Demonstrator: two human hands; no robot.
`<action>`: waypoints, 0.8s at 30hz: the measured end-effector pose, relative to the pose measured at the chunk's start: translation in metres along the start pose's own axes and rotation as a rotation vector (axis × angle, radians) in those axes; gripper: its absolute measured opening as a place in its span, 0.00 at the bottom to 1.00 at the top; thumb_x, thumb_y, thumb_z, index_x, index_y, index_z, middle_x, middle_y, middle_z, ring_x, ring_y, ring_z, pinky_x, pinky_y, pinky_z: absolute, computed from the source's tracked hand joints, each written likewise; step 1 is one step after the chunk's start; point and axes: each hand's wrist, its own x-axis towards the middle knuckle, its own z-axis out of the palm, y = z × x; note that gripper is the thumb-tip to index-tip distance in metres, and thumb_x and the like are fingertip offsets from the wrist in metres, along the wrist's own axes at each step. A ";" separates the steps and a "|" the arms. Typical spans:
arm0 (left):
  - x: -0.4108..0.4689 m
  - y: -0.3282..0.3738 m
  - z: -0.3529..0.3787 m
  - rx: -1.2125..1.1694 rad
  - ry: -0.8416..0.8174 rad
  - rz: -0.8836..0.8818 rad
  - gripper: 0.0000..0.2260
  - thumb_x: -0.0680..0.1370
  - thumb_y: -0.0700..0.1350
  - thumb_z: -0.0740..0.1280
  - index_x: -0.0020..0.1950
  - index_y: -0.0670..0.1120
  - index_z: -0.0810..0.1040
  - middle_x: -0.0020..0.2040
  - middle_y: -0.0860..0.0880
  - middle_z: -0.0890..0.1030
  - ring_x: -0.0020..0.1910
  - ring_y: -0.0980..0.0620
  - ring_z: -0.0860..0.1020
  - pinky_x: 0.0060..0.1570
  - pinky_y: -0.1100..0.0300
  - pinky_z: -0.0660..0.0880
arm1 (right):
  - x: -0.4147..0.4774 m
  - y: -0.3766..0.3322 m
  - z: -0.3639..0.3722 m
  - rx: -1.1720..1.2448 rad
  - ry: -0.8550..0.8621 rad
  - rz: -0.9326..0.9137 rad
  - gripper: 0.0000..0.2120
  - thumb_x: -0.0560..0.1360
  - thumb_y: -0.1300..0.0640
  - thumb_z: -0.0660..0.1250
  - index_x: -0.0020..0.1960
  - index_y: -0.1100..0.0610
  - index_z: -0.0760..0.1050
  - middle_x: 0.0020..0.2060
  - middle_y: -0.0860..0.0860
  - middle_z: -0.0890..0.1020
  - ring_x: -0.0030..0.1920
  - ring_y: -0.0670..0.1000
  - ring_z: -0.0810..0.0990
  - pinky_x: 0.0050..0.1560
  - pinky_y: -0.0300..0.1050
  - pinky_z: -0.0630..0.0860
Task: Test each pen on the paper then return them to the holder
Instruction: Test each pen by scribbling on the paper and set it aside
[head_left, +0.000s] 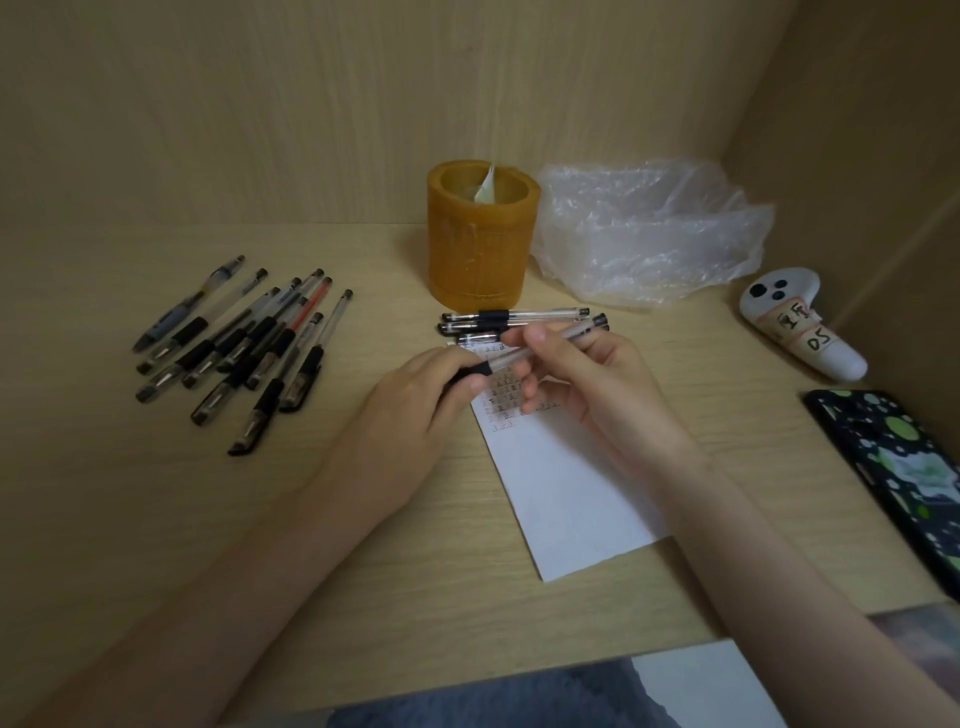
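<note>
One pen (503, 360) is held over the paper (566, 493), its black end pinched by the left hand (415, 397), its barrel by the right hand (584, 382).

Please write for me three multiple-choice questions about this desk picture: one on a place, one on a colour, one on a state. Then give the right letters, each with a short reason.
1. Where does the pile of pens lie, relative to the pen holder?
A. inside it
B. to its left, on the desk
C. behind it

2. What colour is the pen holder?
A. white
B. blue
C. orange-brown

3. How is the pen above the paper held?
A. by both hands
B. by one hand only
C. by no hand

Answers:
1 B: the pile rests on the desk, well to the holder's left.
2 C: its wall is orange-brown.
3 A: the left hand grips the black grip end, and the right hand pinches the clear barrel.
</note>
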 end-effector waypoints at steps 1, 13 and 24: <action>0.000 -0.001 0.000 -0.005 -0.003 -0.004 0.08 0.79 0.49 0.58 0.52 0.51 0.75 0.43 0.59 0.76 0.44 0.63 0.74 0.42 0.72 0.66 | 0.000 0.001 0.000 -0.006 -0.008 -0.002 0.14 0.75 0.57 0.64 0.52 0.68 0.78 0.33 0.54 0.79 0.31 0.48 0.77 0.35 0.41 0.77; -0.002 0.007 -0.001 -0.031 0.012 -0.035 0.07 0.79 0.49 0.60 0.49 0.52 0.77 0.32 0.51 0.77 0.33 0.53 0.74 0.31 0.63 0.66 | -0.002 0.002 -0.006 0.018 -0.061 -0.040 0.12 0.75 0.57 0.62 0.47 0.65 0.79 0.33 0.55 0.81 0.31 0.50 0.78 0.34 0.42 0.77; -0.001 0.004 -0.003 -0.125 -0.003 -0.058 0.08 0.76 0.57 0.61 0.47 0.57 0.77 0.33 0.50 0.79 0.32 0.52 0.76 0.34 0.48 0.73 | -0.003 0.001 -0.009 0.032 -0.088 -0.071 0.09 0.77 0.59 0.63 0.47 0.64 0.79 0.33 0.54 0.81 0.31 0.49 0.77 0.35 0.41 0.76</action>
